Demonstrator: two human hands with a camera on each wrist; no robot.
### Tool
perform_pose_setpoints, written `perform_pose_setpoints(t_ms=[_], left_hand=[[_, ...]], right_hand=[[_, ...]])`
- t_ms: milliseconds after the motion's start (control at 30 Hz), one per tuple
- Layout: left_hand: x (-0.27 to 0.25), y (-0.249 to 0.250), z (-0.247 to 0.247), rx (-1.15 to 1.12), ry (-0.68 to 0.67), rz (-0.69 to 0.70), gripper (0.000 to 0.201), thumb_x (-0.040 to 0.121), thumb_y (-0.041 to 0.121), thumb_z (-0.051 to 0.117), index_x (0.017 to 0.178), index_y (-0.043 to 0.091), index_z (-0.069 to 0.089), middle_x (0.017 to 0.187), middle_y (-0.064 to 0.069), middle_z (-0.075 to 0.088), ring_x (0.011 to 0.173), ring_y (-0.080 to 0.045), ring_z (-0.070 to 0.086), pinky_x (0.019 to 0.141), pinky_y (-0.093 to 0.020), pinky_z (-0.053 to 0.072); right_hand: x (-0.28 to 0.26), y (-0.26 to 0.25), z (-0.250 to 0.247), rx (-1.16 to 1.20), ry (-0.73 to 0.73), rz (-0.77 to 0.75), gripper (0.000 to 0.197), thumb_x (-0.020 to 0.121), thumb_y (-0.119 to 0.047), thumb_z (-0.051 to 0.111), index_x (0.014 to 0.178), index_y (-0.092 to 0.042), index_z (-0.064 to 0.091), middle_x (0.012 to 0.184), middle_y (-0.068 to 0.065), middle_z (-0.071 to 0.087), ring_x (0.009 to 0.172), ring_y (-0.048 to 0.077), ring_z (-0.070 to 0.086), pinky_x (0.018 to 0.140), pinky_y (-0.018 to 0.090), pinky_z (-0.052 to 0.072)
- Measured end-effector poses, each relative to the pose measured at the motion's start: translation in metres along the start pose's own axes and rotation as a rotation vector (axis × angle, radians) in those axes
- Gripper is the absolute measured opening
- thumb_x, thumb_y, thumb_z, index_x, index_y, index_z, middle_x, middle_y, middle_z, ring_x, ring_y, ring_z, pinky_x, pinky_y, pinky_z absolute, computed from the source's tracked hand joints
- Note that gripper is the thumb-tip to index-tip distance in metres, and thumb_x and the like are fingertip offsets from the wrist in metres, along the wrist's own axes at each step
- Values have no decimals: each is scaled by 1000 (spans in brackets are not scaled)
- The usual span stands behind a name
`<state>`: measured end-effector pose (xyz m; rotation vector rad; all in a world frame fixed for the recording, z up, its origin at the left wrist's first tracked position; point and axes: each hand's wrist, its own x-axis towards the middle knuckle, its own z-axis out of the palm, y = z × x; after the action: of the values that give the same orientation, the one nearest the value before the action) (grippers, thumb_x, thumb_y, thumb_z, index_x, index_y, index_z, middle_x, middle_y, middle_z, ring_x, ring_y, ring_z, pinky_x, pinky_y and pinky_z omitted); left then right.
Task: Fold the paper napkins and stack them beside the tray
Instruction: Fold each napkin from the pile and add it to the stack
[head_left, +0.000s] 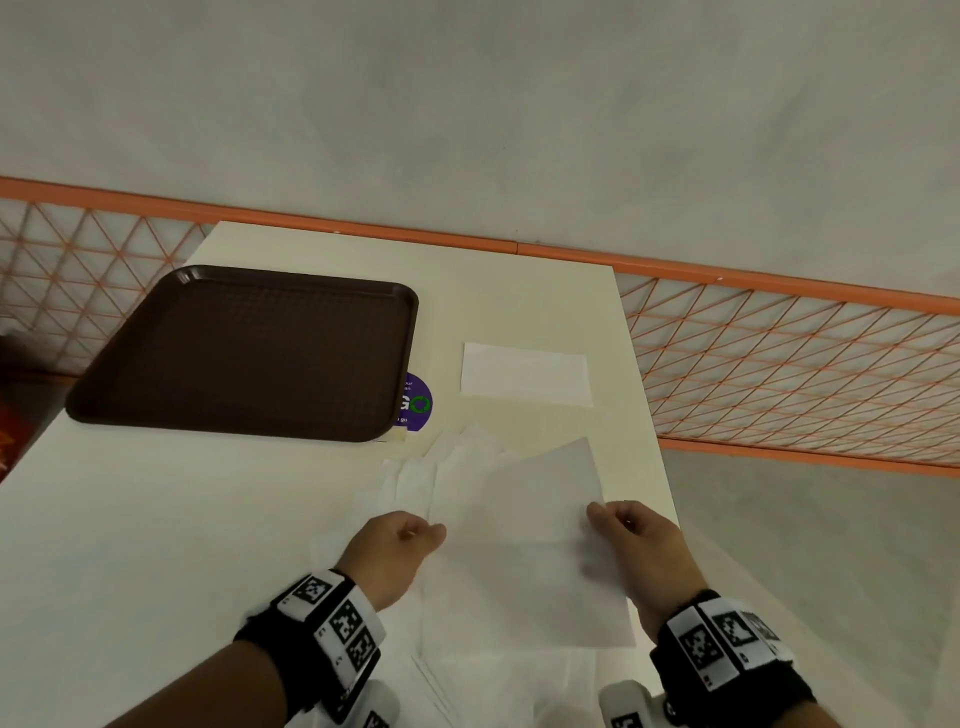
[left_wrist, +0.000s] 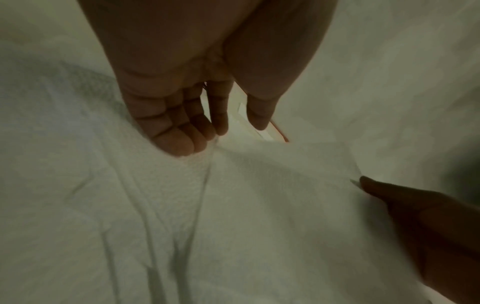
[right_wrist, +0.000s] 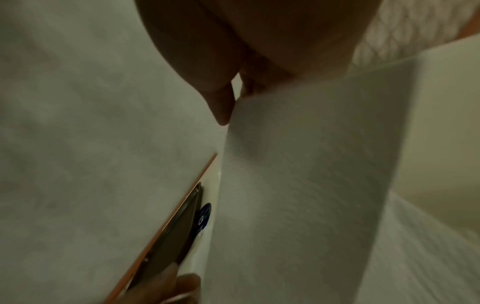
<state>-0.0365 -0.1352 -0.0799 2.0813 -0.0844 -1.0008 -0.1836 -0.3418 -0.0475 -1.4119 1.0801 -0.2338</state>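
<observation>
A white paper napkin (head_left: 530, 525) is held up off the table between my two hands, its far corner tilted upward. My left hand (head_left: 431, 535) pinches its left edge, with the curled fingertips (left_wrist: 182, 142) at the paper. My right hand (head_left: 605, 519) pinches the right edge. In the right wrist view the thumb (right_wrist: 223, 115) lies in front of the sheet (right_wrist: 298, 185) and the fingers are hidden behind it. A folded napkin (head_left: 524, 374) lies flat to the right of the brown tray (head_left: 249, 353). Several loose napkins (head_left: 415, 483) lie crumpled under the held one.
The white table (head_left: 156, 519) ends close to my right hand, where an orange mesh railing (head_left: 779, 374) runs along its far and right sides. A purple round sticker (head_left: 415, 402) shows by the tray's near right corner.
</observation>
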Motion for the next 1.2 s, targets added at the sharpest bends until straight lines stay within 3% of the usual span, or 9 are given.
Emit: perform_pose_setpoints(t_ms=[167,267,467,533,700,833,967,1067,1200], left_hand=[[7,6,-2,-20,118,-40,52,89,57,51,87,7,64,73,-4,62,71,-23,58,82,-43,54],[4,17,-6,-110,77,-168,61,92,62,40,103,7,64,93,-10,69,85,-27,65,79,-40,55],[-12,23,-18,-755,-159,-209,42,92,48,54,119,18,65,113,-7,71,107,-30,64,99,-47,46],[-11,21,-19,-690,-80,-144,45,91,41,59,131,20,56,126,-3,63,115,-24,59,100,-42,45],[-20,21,-25,-464,-3,6,56,90,41,61,141,42,38,141,7,45,118,-19,53,75,-31,50],[-26,20,-32,-407,-133,132,77,63,54,81,132,45,48,127,0,59,114,-18,60,91,-36,52],[-32,24,-34,-126,-98,245,47,73,16,81,113,34,62,109,5,67,95,-7,65,83,-17,50],[-31,23,-36,11,-43,277,32,79,17,77,105,33,67,111,9,67,103,-9,62,95,-25,49],[-30,21,-40,43,5,328,12,84,21,72,92,29,71,95,7,71,91,-10,67,83,-25,55]], right_hand=[[-30,-39,18,-99,-276,-232,18,88,-17,69,71,-14,63,58,-2,55,57,12,48,58,25,43],[-46,-65,31,40,-461,-217,15,81,-31,72,74,-20,66,70,16,54,65,21,46,62,29,36],[-31,-59,21,62,-279,-164,16,89,-25,68,74,-20,65,75,19,62,67,26,52,64,37,39],[-25,-47,15,48,-201,-127,17,90,-24,67,73,-20,65,71,13,62,67,24,50,62,34,38],[-13,-22,12,82,-29,-35,13,90,-19,66,86,-8,63,71,11,64,65,28,60,60,37,47],[-5,-8,14,59,51,46,10,89,-20,67,95,-14,62,92,16,69,76,30,66,74,47,56],[-10,-14,13,119,-24,45,12,90,-19,66,101,-22,64,90,13,67,77,27,63,70,41,56],[-19,-19,8,66,-204,-29,14,83,-17,74,96,-18,72,87,10,71,79,24,66,75,41,55],[-24,-20,0,-304,-278,-178,24,78,-9,78,97,-22,71,90,0,72,75,9,68,67,17,52]])
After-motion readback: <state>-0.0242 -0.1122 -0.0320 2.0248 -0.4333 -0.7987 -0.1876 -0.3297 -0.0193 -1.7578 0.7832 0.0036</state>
